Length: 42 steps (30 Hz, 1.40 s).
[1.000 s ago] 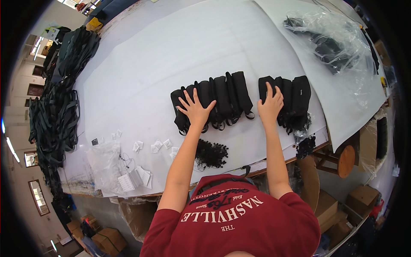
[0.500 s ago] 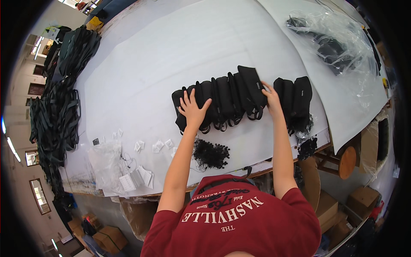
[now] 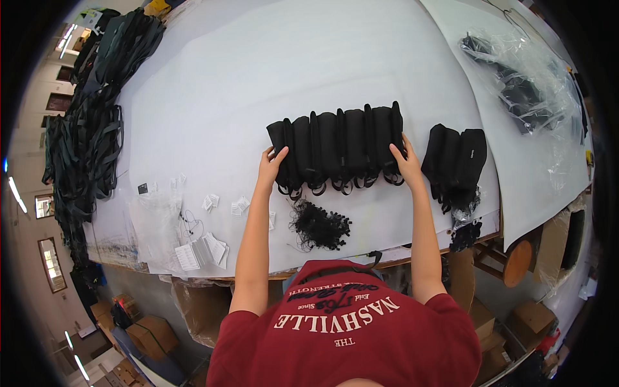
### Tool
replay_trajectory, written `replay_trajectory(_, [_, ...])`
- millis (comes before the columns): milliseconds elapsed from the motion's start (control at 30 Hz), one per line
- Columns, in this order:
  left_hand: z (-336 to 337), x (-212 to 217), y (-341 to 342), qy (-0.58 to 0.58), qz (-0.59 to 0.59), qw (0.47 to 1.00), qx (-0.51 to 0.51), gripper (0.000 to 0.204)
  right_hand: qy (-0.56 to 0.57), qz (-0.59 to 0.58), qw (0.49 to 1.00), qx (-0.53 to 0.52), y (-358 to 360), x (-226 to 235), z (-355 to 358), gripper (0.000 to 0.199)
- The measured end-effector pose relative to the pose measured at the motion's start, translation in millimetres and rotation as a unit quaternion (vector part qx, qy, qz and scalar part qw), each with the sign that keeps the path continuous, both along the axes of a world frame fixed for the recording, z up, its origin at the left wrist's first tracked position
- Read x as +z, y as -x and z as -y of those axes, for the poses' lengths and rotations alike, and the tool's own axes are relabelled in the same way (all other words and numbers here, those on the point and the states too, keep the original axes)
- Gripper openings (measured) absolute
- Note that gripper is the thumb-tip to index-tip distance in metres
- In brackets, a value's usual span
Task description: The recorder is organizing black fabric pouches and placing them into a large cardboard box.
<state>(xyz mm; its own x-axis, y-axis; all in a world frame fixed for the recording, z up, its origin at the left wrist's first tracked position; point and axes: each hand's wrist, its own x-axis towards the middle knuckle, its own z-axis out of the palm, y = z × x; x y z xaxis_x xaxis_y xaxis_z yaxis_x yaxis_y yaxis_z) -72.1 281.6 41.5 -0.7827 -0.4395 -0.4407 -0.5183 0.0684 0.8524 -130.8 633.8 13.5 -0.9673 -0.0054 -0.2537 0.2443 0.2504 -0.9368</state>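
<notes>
A row of black fabric pouches with small loops at the near side stands packed together on the white table. My left hand grips its left end, thumb on the near face. At the right end, my right hand holds the outermost pouch, with its fingers partly hidden behind the side. Both hands press the row between them. Just below it lies a tangled heap of small black tags on strings. Further right, a smaller group of black pouches sits apart from the row.
White paper tags and a clear plastic bag lie at the left front of the table. Black straps pile along the left edge. Plastic-wrapped black goods rest at far right. A wooden stool stands by the right corner.
My left hand has moved from on top of the pouches to their left end. The tilted right-hand pouch now stands in line, and the row looks straighter and more even.
</notes>
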Motion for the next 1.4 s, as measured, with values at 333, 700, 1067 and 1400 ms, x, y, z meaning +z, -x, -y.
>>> replay_trajectory(333, [-0.7, -3.0, -0.1, -0.046, -0.004, 0.998, -0.052, 0.069, 0.026, -0.030, 0.999, 0.017, -2.8, -3.2, -1.5, 0.055])
replay_trajectory(700, [-11.2, 6.3, 14.2, 0.062, 0.001, 0.988, -0.142, 0.073, -0.052, -0.005, 0.998, 0.019, -0.2, 11.1, 17.5, 0.089])
replay_trajectory(1067, [-41.6, 20.5, 19.1, -0.049, -0.025, 0.978, -0.203, 0.071, 0.092, 0.066, 0.993, 0.041, -18.0, 29.2, 28.0, 0.072])
replay_trajectory(1400, [-34.9, 85.5, -31.7, -0.023, -0.144, 0.965, -0.220, 0.069, 0.123, -0.039, 0.992, 0.005, -87.9, 107.4, 31.6, 0.068])
